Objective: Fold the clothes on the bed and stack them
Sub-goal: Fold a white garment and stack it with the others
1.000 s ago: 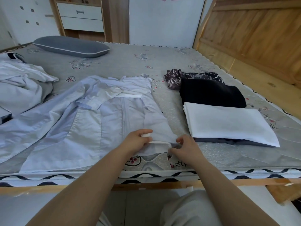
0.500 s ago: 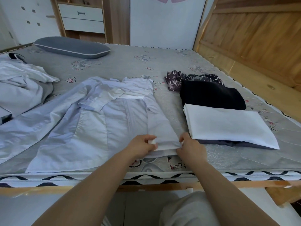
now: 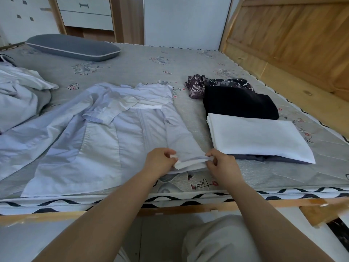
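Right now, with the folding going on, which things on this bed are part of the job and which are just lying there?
Part of the job:
light blue shirt, cuff in both hands' grip (left hand, right hand)
folded stack
black garment
patterned cloth
unfolded pile

Just lying there:
grey pillow
drawers

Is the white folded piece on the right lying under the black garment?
No, the white folded piece lies in front of the black garment, overlapping its near edge, and rests on a dark grey piece.

Both hands (image 3: 190, 163) have lifted the folded sleeve's cuff (image 3: 188, 160) slightly off the mattress.
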